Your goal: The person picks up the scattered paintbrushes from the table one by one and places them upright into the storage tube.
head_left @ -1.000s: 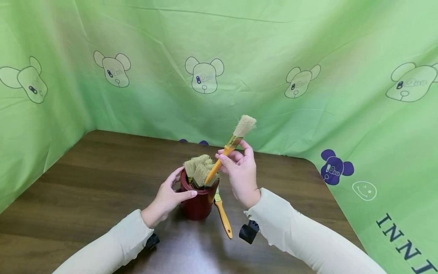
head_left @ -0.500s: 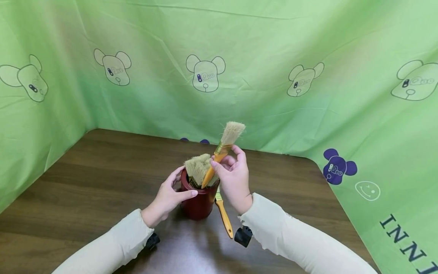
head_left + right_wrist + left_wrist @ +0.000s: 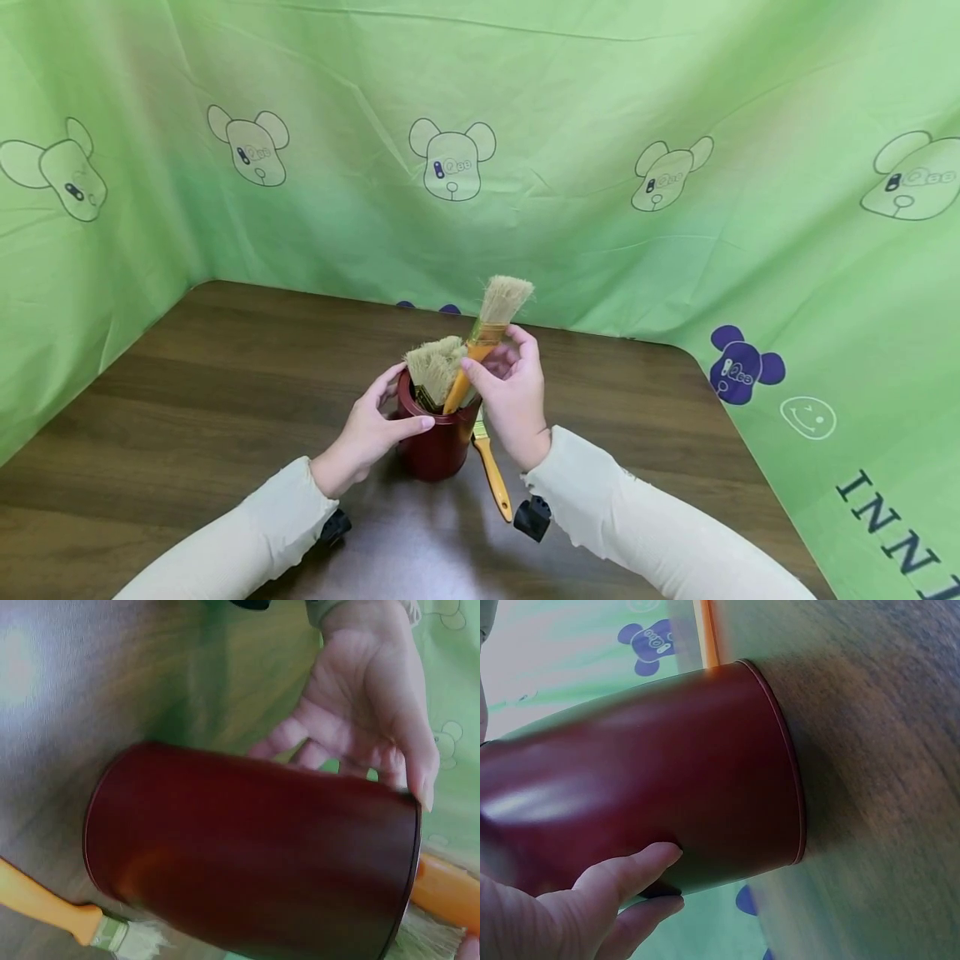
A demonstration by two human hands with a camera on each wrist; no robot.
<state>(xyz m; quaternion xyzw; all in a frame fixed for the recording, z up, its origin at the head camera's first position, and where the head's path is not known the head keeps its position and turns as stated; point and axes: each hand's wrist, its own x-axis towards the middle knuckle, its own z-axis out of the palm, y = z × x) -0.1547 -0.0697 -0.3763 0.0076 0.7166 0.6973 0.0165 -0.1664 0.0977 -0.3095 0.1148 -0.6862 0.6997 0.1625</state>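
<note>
A dark red round pot (image 3: 431, 450) stands upright on the table. My left hand (image 3: 367, 433) grips its rim, the thumb on the near side and the fingers round the far left. Bristle heads of several paintbrushes (image 3: 433, 365) stick out of the pot's mouth. My right hand (image 3: 517, 400) pinches another paintbrush (image 3: 506, 300) near its metal band, bristles up and tilted right. The handle's lower end overlaps the pot's mouth. In the right wrist view, that orange handle (image 3: 446, 889) lies right at the rim, and the left hand (image 3: 360, 705) shows on the opposite side.
One more paintbrush (image 3: 492, 479) lies on the brown wooden table (image 3: 247, 400) just right of the pot, bristles partly behind it. A green cloth (image 3: 555, 208) with bear-head prints hangs behind and along both sides of the table.
My right hand has moved left and a little down with the paintbrush, bringing its handle further over the pot's mouth. The left hand and the pot have stayed in place.
</note>
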